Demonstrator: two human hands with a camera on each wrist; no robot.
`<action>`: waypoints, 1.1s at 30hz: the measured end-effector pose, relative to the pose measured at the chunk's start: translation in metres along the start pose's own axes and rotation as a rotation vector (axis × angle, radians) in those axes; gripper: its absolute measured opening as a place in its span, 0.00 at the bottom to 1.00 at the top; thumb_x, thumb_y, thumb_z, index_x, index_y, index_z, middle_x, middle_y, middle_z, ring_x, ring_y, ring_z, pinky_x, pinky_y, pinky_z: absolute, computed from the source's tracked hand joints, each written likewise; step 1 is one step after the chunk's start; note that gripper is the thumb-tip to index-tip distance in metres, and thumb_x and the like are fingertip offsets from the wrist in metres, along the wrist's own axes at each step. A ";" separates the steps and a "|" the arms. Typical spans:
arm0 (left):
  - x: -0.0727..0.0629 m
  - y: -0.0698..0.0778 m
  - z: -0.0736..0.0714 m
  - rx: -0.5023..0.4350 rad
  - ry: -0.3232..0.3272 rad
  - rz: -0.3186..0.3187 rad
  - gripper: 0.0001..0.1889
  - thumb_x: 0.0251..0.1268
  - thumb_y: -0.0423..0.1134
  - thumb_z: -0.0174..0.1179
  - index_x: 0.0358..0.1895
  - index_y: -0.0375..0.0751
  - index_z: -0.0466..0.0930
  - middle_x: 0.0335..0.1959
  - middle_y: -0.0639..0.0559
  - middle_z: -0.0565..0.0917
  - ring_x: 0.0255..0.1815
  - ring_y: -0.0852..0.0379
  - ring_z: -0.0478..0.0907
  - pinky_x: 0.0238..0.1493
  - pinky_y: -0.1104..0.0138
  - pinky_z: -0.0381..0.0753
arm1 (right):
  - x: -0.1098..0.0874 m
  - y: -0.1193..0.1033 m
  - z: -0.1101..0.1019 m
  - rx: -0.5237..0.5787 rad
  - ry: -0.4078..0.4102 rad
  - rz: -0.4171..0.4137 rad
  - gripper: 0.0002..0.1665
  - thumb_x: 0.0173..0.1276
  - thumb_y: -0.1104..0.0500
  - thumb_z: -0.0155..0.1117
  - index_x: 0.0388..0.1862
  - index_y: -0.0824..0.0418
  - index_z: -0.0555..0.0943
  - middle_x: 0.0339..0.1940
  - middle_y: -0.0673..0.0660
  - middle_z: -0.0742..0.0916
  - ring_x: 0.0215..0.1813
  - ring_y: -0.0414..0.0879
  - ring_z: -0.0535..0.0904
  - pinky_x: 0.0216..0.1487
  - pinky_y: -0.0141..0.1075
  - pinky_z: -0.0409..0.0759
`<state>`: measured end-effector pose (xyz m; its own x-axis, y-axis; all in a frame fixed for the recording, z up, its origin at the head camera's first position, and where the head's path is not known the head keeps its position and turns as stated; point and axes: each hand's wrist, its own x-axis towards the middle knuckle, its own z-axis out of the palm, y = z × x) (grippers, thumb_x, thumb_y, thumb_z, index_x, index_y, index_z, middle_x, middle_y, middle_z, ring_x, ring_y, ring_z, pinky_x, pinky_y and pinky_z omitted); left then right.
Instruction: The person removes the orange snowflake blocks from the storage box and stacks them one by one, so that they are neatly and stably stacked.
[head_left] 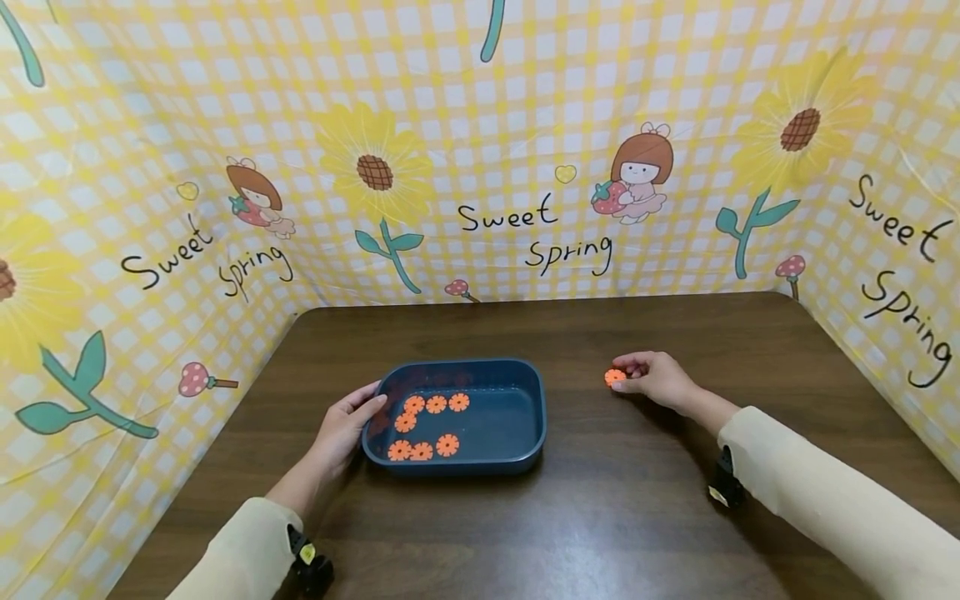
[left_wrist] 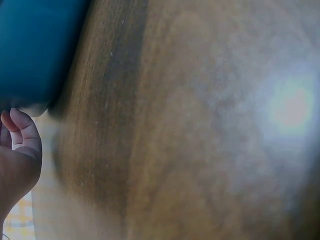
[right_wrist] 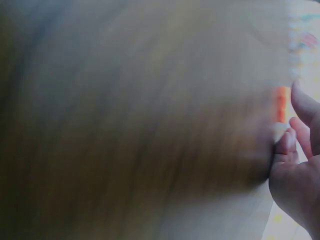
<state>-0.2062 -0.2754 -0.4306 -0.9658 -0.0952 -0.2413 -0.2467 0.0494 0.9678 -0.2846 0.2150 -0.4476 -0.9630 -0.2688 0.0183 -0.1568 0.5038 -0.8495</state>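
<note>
At the left end of a dark blue rectangular tray [head_left: 504, 423], my left hand [head_left: 341, 435] grips the rim, thumb on top and fingers along the outside. The left wrist view catches the tray's side [left_wrist: 40, 50] beside that hand [left_wrist: 20, 162]. Several orange flower-shaped notched discs [head_left: 447, 445] lie in the tray's left half, some overlapping. To the right of the tray, my right hand [head_left: 662, 383] pinches one more orange notched disc [head_left: 614, 377] between thumb and fingers. That disc appears edge-on [right_wrist: 281, 105] near the thumb in the blurred right wrist view.
The tray stands on a dark brown wooden table [head_left: 600, 508]. A yellow checked cloth [head_left: 480, 150] with printed flowers and words hangs along the table's back and both sides.
</note>
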 end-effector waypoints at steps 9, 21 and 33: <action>0.000 0.001 0.001 0.008 -0.005 0.012 0.31 0.71 0.49 0.58 0.72 0.43 0.64 0.69 0.40 0.67 0.59 0.51 0.74 0.53 0.64 0.78 | 0.000 -0.008 -0.004 0.129 0.012 0.012 0.29 0.62 0.61 0.72 0.59 0.72 0.77 0.42 0.62 0.78 0.39 0.49 0.71 0.33 0.32 0.75; 0.001 -0.002 0.001 0.017 -0.004 0.027 0.28 0.73 0.45 0.56 0.72 0.40 0.64 0.69 0.40 0.67 0.57 0.53 0.75 0.49 0.67 0.80 | 0.002 -0.045 0.009 0.165 0.043 -0.024 0.29 0.61 0.57 0.73 0.58 0.69 0.78 0.48 0.67 0.80 0.42 0.50 0.74 0.36 0.36 0.77; 0.001 -0.003 0.001 0.011 -0.006 0.028 0.28 0.72 0.46 0.57 0.71 0.40 0.66 0.67 0.39 0.70 0.55 0.51 0.76 0.49 0.65 0.80 | -0.002 -0.109 0.058 0.247 -0.068 -0.196 0.23 0.61 0.60 0.73 0.54 0.65 0.81 0.43 0.67 0.81 0.40 0.50 0.76 0.35 0.32 0.77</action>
<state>-0.2069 -0.2747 -0.4340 -0.9727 -0.0877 -0.2150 -0.2207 0.0624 0.9733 -0.2527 0.1133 -0.3860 -0.9014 -0.3998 0.1662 -0.2720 0.2243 -0.9358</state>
